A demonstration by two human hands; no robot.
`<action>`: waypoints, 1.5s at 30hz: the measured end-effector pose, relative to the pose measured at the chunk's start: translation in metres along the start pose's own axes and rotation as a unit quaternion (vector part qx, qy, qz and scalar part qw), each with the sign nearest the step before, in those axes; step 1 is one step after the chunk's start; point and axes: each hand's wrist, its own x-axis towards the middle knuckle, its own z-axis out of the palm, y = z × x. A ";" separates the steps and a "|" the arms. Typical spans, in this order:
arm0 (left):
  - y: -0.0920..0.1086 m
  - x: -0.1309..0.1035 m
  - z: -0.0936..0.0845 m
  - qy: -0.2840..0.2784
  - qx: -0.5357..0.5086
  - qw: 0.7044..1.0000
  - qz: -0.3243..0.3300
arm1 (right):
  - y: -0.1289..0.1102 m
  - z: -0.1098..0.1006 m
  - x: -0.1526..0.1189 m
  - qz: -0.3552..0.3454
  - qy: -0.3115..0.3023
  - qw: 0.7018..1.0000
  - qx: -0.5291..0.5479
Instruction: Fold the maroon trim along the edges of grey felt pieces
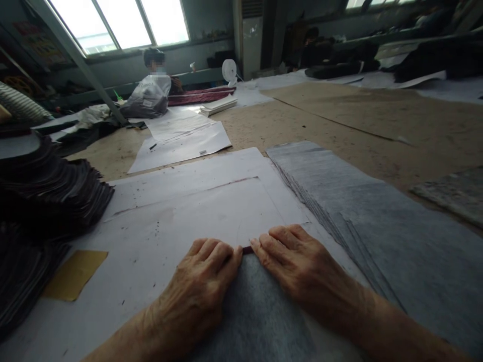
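A piece of grey-blue fabric (260,311) lies in front of me on white paper (181,216), and a dark maroon strip (247,250) shows along its far edge. My left hand (204,286) pinches that edge, fingers curled, at the left of the strip. Close by on the right, my right hand (302,271) grips the same edge with its fingers bent over it. A narrow gap separates the two hands. Their palms and the fabric under them are hidden.
Stacked dark cut fabric (56,191) rises on the left beside a tan card (77,274). Layered grey sheets (362,211) lie to the right. Farther off are white papers (184,143), a small fan (229,72) and a person (151,90) at the table's far side.
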 end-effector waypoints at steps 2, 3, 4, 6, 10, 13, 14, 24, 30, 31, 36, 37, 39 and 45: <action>0.001 0.005 -0.003 0.029 0.017 0.999 0.000 | 0.000 0.002 0.000 0.000 0.001 1.000 -0.003; 0.002 0.008 -0.003 0.052 0.019 0.998 -0.001 | 0.000 0.003 0.000 0.000 0.001 1.000 -0.005; 0.004 0.011 -0.002 0.071 0.014 0.997 -0.003 | 0.000 0.004 0.000 0.001 0.001 1.000 -0.006; 0.008 0.017 0.003 0.084 -0.023 0.996 -0.010 | 0.000 0.005 -0.001 0.006 0.005 1.000 -0.001; 0.011 0.024 0.018 0.084 -0.078 0.992 -0.047 | 0.005 0.000 -0.009 0.132 0.056 0.990 0.008; 0.009 0.023 0.024 0.108 -0.072 0.991 -0.036 | 0.006 -0.008 -0.021 0.193 0.088 0.977 0.013; 0.008 0.023 0.025 0.109 -0.072 0.991 -0.027 | 0.005 -0.010 -0.025 0.184 0.089 0.979 0.020; 0.008 0.022 0.024 0.066 -0.049 0.997 -0.011 | -0.007 -0.006 -0.030 0.135 0.001 0.991 -0.003; 0.008 0.023 0.023 0.047 -0.025 0.999 0.002 | -0.008 -0.006 -0.030 0.149 -0.019 0.989 -0.009; 0.008 0.023 0.022 0.045 -0.023 0.999 0.004 | -0.008 -0.006 -0.030 0.151 -0.017 0.988 -0.010; 0.009 0.021 0.021 0.091 -0.024 0.995 0.013 | -0.006 -0.006 -0.031 0.163 -0.004 0.986 0.021; 0.008 0.021 0.021 0.105 -0.026 0.994 0.014 | -0.005 -0.006 -0.031 0.159 0.005 0.987 0.029; 0.007 0.022 0.022 0.115 -0.041 0.993 0.008 | -0.004 -0.006 -0.032 0.149 0.030 0.988 0.039; 0.002 0.027 0.026 0.121 -0.107 0.985 -0.063 | -0.004 -0.008 -0.033 0.117 0.055 0.991 0.037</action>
